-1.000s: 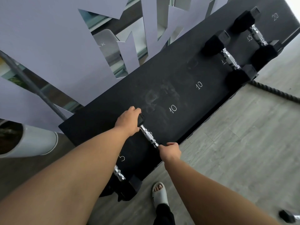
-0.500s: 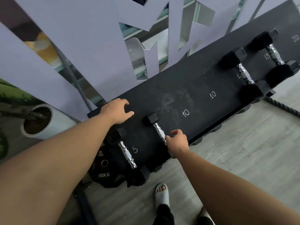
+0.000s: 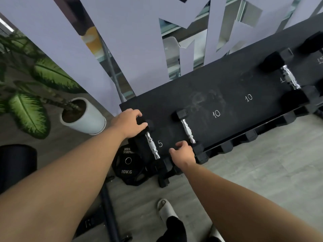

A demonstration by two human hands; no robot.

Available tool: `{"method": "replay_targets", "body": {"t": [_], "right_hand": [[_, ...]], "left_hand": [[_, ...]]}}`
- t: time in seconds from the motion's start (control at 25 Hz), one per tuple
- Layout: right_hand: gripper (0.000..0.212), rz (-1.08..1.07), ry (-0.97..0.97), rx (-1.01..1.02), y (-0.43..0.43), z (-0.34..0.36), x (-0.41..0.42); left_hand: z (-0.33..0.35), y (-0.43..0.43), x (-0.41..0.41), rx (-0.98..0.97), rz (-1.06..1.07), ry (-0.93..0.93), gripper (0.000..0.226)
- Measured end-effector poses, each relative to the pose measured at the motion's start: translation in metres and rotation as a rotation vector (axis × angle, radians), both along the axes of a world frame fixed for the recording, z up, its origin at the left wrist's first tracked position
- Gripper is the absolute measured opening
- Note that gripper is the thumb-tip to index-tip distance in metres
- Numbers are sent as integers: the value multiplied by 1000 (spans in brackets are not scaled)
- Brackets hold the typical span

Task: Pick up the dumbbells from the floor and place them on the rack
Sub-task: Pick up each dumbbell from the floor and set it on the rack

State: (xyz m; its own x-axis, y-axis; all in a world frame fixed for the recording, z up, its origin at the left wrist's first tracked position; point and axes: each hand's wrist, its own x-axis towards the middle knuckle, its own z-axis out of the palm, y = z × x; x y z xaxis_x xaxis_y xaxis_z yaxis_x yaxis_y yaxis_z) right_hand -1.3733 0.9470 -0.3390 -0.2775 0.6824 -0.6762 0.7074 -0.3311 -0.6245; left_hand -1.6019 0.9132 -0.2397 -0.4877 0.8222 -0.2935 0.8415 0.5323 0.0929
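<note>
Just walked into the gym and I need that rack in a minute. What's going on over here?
A person is putting small dumbbells onto the black rack. Two lie side by side at its near end by the chalked "5". The left hand grips the far head of the left dumbbell; the right hand rests at the near end of the right dumbbell, its grip hard to make out. A larger dumbbell sits further along, and the "10" spots are bare.
</note>
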Motion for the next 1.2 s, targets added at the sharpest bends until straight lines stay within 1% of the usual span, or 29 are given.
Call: {"method": "replay_targets", "body": {"t": [0.12, 0.24, 0.4, 0.52, 0.64, 0.76, 1.0, 1.2], "right_hand": [[46, -31, -43, -37, -21, -12, 6], [51, -113, -83, -71, -37, -26, 5], [63, -252, -72, -113, -59, -45, -21], [71, -346, -108, -124, -72, -55, -43], [79, -420, -156, -144, -77, -59, -61], [86, -497, -165, -181, -81, -62, -75], [77, -608, -112, -217, -84, -69, -83], [80, -557, -123, -219, -81, -72, -80]], "left_hand": [[-11, -5, -1, 6, -15, -9, 58], [-26, -3, -9, -22, -87, -28, 67], [-59, 6, -25, -44, -138, -50, 74], [-83, 3, -32, -72, -163, -83, 79], [-99, 3, -41, -67, -206, -118, 80], [-108, 12, -48, -54, -220, -151, 85], [-130, 21, -49, -106, -247, -137, 92], [-135, 24, -57, -113, -254, -194, 96]]}}
